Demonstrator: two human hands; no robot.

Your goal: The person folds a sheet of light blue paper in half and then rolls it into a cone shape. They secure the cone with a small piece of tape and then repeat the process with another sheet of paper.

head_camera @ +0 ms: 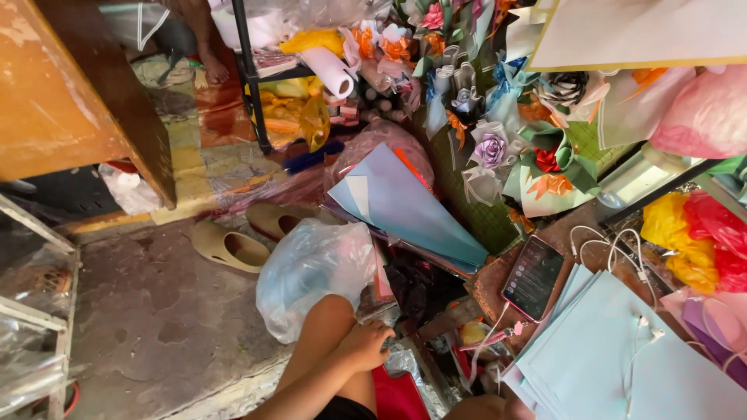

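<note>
Head view counts two beige slippers point(233, 247), one phone point(534, 277) and one pale plastic bag point(311, 276). My left hand point(366, 346) rests curled by my knee, seemingly holding nothing, the bag just above it; my right hand point(481, 407) barely shows, its grip unclear.

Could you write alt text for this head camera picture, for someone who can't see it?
Looking down, a person's left hand reaches into clutter beside a clear plastic bag on a dirty floor. To the right, pale blue paper sheets lie beneath a phone and white earphones; paper flower bouquets crowd behind.
</note>
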